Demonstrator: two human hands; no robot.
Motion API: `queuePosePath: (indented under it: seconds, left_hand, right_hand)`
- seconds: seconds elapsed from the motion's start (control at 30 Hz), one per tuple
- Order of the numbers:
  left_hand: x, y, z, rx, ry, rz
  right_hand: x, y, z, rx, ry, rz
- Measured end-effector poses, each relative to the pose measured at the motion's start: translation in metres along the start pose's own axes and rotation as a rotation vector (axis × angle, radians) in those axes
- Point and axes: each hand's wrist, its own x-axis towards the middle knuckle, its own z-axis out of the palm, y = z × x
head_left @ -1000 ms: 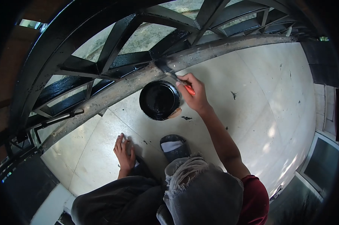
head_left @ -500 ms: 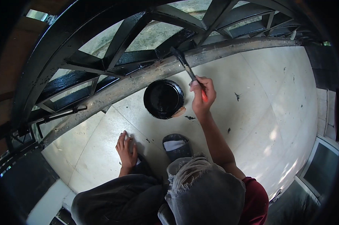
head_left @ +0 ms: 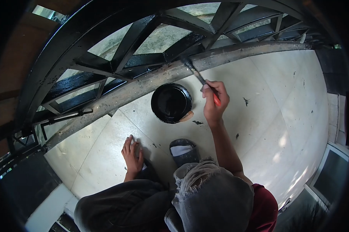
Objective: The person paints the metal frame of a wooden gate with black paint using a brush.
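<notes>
Tiled porch or entrance area of a building; the pictures are not settling whether it is a home. Pale floor tiles [head_left: 259, 123] are meeting at thin joint lines, and a worn raised strip [head_left: 124, 95] is curving along their edge. A black metal lattice [head_left: 137, 38] is bordering this strip, its gaps revealing rough, mottled ground [head_left: 159, 38]. Bright patches of light [head_left: 276, 157] are falling across the tiles, while a pale-framed panel [head_left: 332, 166] is standing at the right side
</notes>
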Motion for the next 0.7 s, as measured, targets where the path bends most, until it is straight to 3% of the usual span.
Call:
queuePosePath:
  seconds: [0.13, 0.27, 0.37, 0.5, 0.57, 0.7]
  left_hand:
    - [0.0, 0.0, -0.001, 0.003, -0.019, -0.005]
    - [0.001, 0.0, -0.004, 0.001, -0.02, 0.01]
    - [0.0, -0.001, -0.002, 0.007, -0.018, 0.007]
    - [0.001, 0.001, -0.005, 0.018, -0.04, 0.003]
    - [0.001, 0.002, -0.007, 0.034, -0.073, -0.017]
    - [-0.013, 0.003, -0.025, 0.054, -0.214, -0.058]
  right_hand:
    - [0.018, 0.019, 0.003, -0.152, -0.209, 0.094]
    - [0.045, -0.02, -0.016, -0.157, 0.139, -0.159]
    - [0.03, -0.001, -0.028, -0.042, 0.248, -0.233]
    - [0.008, 0.022, -0.022, -0.165, 0.073, -0.108]
    - [0.013, 0.025, -0.013, -0.361, -0.004, -0.303]
    - [0.03, 0.037, 0.012, -0.514, -0.105, -0.305]
